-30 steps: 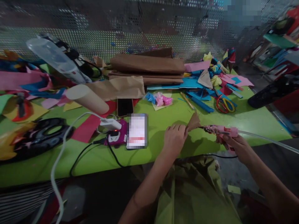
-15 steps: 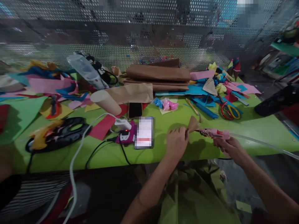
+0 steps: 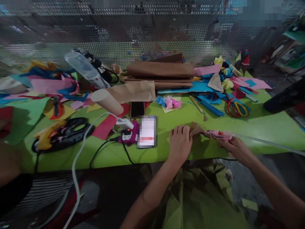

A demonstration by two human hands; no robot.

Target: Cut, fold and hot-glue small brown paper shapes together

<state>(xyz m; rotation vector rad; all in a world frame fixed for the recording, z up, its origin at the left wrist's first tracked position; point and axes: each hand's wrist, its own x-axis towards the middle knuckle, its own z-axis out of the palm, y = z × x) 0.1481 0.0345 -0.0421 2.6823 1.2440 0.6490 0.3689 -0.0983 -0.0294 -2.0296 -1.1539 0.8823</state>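
Note:
My right hand [image 3: 235,149] grips a pink hot glue gun [image 3: 220,135], its nozzle turned left. From the back of the gun a long clear glue stick [image 3: 264,142] runs off to the right. My left hand [image 3: 181,141] is closed at the edge of a small folded piece of brown paper [image 3: 196,128], low over the green tabletop. The nozzle tip meets or overlaps the paper; whether they touch I cannot tell. My left fingertips are partly hidden behind the hand.
A phone [image 3: 147,132] lies beside a purple power strip [image 3: 130,135] with cables. Farther left, a yellow glue gun [image 3: 49,136] rests on a black holder [image 3: 71,135]. Scissors [image 3: 235,108], brown paper rolls [image 3: 162,70] and coloured scraps line the back. Another person's arm [image 3: 9,165] shows at left.
The view has shifted slightly. The brown paper has tilted a little in my left hand, and the glue gun's nozzle stays against or close to it. The other person's arm reaches farther in.

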